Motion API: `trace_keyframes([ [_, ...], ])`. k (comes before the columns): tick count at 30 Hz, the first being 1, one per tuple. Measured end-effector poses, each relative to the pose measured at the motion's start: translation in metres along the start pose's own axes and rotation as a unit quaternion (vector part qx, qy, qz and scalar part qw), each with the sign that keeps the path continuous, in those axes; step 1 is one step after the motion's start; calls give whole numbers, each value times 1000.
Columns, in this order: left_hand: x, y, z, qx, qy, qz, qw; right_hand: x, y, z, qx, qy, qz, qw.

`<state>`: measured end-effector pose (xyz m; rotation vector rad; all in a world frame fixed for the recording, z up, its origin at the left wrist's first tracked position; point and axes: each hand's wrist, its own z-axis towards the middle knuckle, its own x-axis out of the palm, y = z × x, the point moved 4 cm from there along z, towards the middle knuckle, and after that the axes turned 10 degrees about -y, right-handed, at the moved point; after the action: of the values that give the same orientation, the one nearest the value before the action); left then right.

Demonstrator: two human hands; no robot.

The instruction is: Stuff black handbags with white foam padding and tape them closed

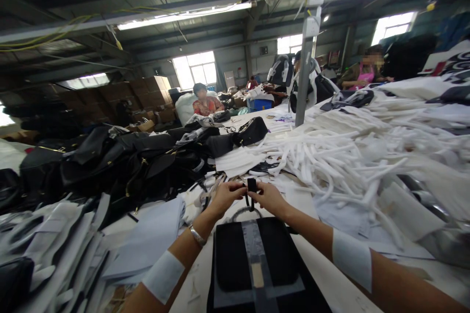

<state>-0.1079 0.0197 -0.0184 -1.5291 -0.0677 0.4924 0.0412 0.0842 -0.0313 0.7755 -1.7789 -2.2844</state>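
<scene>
A black bag [271,259] lies on the table in front of me, with a strip of translucent material down its middle. Just beyond its top edge, a short black strap [251,185] stands raised in a loop between my hands. My left hand [228,196] pinches the strap's left side between thumb and fingers. On the other side, my right hand [270,197] has its fingers closed on the strap near its upper end. A pale curved handle or cord shows behind the bag's top edge.
Black bags [147,156] are heaped at the left, beyond stacked grey-white sheets [147,239]. White foam strips [330,156] pile up at the right. A metal post [303,83] rises from the table. People sit farther back, one in red [208,105], another in a pink apron [364,77].
</scene>
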Motion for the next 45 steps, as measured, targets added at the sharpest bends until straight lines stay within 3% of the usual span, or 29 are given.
trace_keyframes([
  [7,0,1,-10,-9,-40,-31,999,7,-6,1,-24,22,3,999],
  [12,4,7,-16,-71,25,-27,997,2,-11,-2,-28,-42,-45,998],
  [16,6,10,-17,-128,55,-13,990,3,-10,-4,-38,-59,-60,996],
  [23,2,18,-14,-155,4,-71,985,-4,-7,-12,-34,-23,-33,999],
  [34,1,23,-11,-142,-36,-134,980,-7,5,-25,-90,-26,-74,993],
  [45,-2,2,-12,-35,-55,-24,998,-4,13,-22,-158,-17,-172,972],
])
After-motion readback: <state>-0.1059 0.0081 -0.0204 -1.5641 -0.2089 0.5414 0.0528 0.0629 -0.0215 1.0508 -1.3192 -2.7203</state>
